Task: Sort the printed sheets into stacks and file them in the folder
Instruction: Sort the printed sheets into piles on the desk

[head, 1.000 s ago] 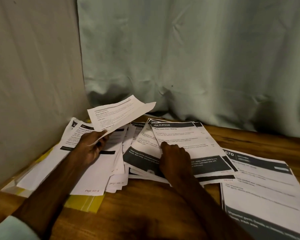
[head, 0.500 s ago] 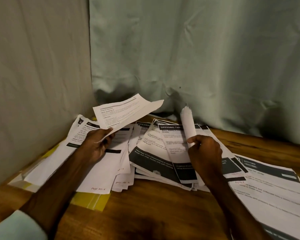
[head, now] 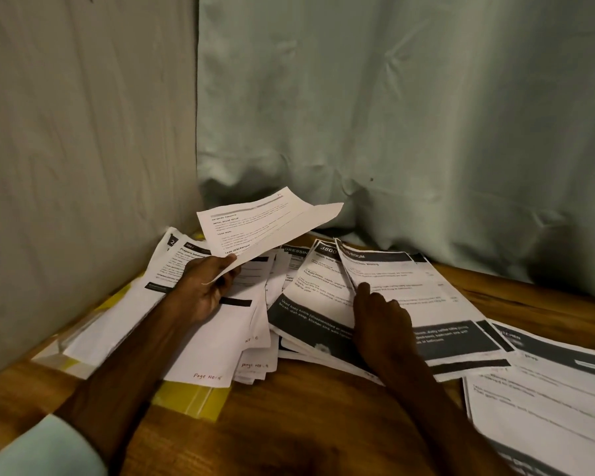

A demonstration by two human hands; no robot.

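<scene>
Held in the air over the far end of the folder: one sheet, long axis running from near left to far right, free end pointing up and away toward the curtain. White, printed with small black lines and a few bold headings, bent along its length. Pinched at the near corner by the left hand, thumb on top, other fingers curled beneath.

Lying partly on the folder: a left stack of white pages, fanned out, long axes pointing away and slightly right, red handwritten page numbers along the near edges. Folder yellow, flat on the wooden table, only its near edge and left side showing.

Just right of the folder: a middle stack, pages with black header bars and black footer blocks, tops pointing away. Top page with its left edge lifted a little. Right hand palm-down on that page, index fingertip touching the raised edge, fingers loosely bent and close together. Pinching or merely pressing: cannot tell.

Farther right of the folder: a right stack, same black bars, near end cut off by the frame.
</scene>
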